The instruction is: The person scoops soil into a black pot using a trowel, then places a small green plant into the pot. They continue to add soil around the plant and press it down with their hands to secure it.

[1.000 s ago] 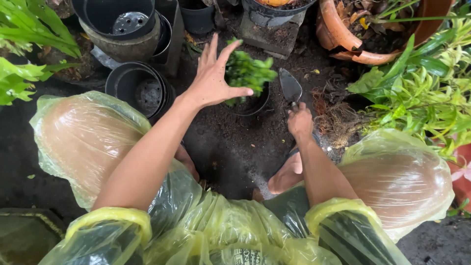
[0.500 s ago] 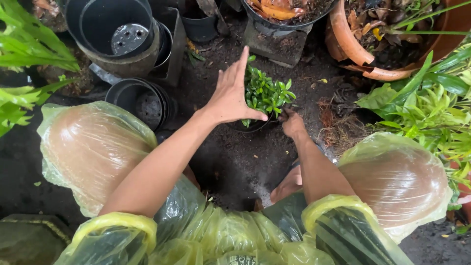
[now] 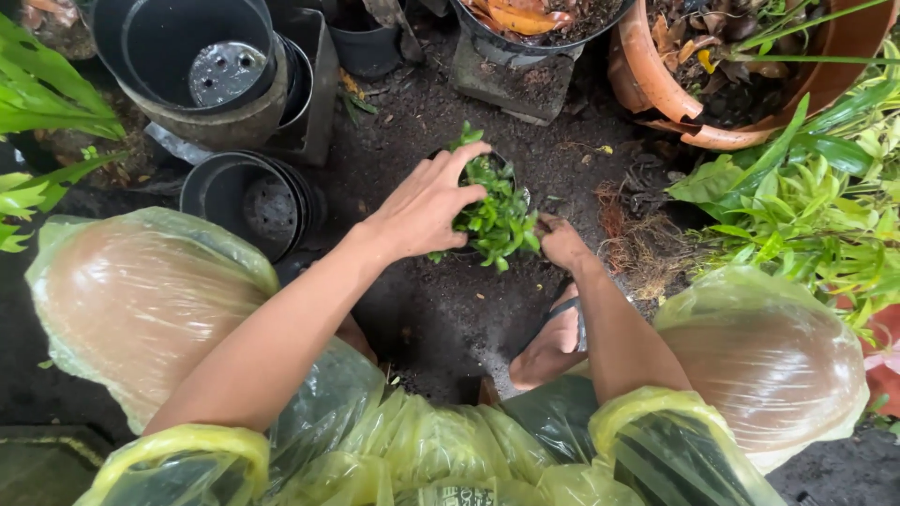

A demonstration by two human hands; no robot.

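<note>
While left hand (image 3: pixel 427 201) cups small leafy green seedling (image 3: pixel 497 211) in round black plastic pot (image 3: pixel 441 251), fingers curled around foliage, right hand (image 3: pixel 562 242) touching pot's far side, grip unclear.

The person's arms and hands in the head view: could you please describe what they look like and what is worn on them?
Both hands, left hand and right hand, are bare, without gloves, rings or a watch. The forearms are bare too. At the upper arms, loose short sleeves of a thin, translucent yellow-green plastic raincoat end in rolled yellow cuffs; the crinkled, glossy plastic also covers both knees. Dark soil smudges the right hand's fingers.
</note>
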